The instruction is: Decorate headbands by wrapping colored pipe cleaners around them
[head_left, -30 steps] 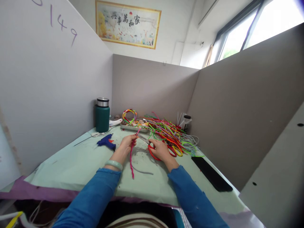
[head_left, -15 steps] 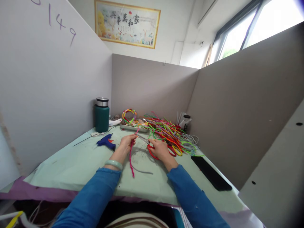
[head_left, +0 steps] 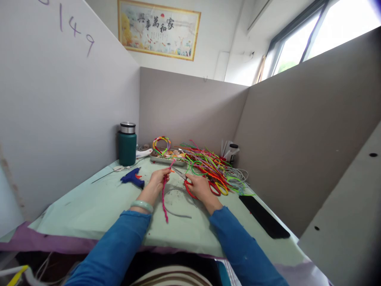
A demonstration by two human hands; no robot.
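The pink cord (head_left: 164, 202) is pinched in the closed fingers of the left hand (head_left: 159, 179), a short end poking out above the grip and a longer, bumpy length hanging below it, looking twisted or braided; the right hand (head_left: 199, 186) is closed around the red looped handle of the scissors (head_left: 179, 173), whose slim metal blades point at the left fingertips; the cord's middle is hidden by those fingers, part of the handle by the right hand, and whether the blade tips touch the cord is too small to tell; a smooth grey cord (head_left: 178, 215) curves below the grip; beyond the right hand lies a tangle of bright, thin cords (head_left: 208, 163); left of the left hand lies a blue plastic glue gun (head_left: 132, 177).
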